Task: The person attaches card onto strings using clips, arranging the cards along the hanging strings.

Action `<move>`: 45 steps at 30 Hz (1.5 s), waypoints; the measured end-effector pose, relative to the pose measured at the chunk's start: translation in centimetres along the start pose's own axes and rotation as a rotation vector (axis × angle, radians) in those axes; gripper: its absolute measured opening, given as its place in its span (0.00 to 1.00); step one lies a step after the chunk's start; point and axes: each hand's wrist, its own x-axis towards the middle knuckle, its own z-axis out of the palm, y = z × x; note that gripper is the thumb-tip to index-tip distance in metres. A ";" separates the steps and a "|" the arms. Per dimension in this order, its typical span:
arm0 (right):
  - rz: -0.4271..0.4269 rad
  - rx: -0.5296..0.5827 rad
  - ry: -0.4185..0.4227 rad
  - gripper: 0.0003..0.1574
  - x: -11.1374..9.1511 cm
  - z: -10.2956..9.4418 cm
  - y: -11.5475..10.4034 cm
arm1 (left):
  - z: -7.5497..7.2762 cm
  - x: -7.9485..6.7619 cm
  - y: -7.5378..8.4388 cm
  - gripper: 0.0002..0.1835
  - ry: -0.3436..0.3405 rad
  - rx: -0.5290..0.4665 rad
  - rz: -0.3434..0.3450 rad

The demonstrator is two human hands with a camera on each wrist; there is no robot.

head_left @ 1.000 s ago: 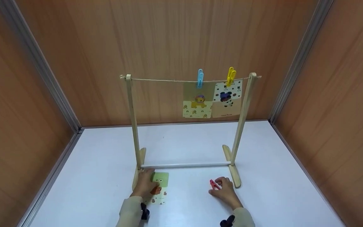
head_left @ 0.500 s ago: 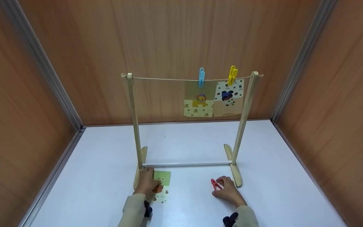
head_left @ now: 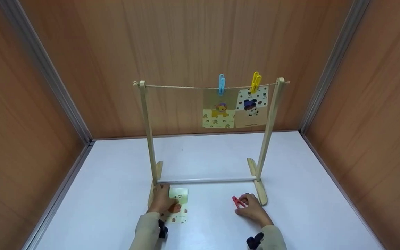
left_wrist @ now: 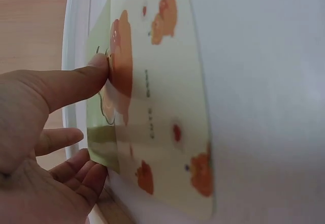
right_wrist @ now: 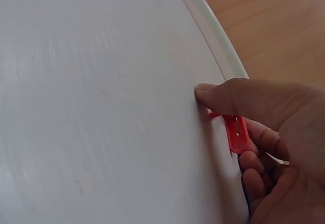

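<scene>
My left hand [head_left: 161, 199] is at the left side of a green and cream card [head_left: 181, 210] printed with orange bears, near the foot of the wooden stand. In the left wrist view the thumb presses on the face of the card [left_wrist: 160, 97], while the other fingers curl at its edge. My right hand [head_left: 253, 209] holds a red clothespin [head_left: 238, 201] low over the white table, by the stand's right foot. Thumb and fingers close around the clothespin [right_wrist: 237, 135] in the right wrist view, where the fingers partly hide it.
Behind the hands stands a wooden frame [head_left: 268, 130] with a string [head_left: 182, 87] across its top. A blue clothespin [head_left: 222, 85] holds a lion card [head_left: 219, 113] on the string. Beside it, a yellow clothespin [head_left: 256, 82] holds a spotted card [head_left: 252, 107]. Wooden walls [head_left: 200, 41] enclose the white table [head_left: 116, 180].
The green part of the card under my left hand looks paler now, as if its tilt has changed slightly. Both hands stay nearly in place; the head view has shifted a little.
</scene>
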 end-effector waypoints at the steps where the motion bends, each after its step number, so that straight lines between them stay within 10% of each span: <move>1: -0.003 -0.001 0.002 0.25 0.0 0.0 0.1 | 0.0 0.0 0.0 0.42 0.002 -0.008 0.003; 20: 0.000 0.002 0.043 0.20 0.2 0.1 0.4 | 0.6 -0.5 -1.1 0.43 0.009 -0.353 -0.135; 45: -0.011 0.049 0.005 0.21 -0.1 -0.1 0.5 | 0.7 -1.6 -2.0 0.30 0.026 -0.513 -0.206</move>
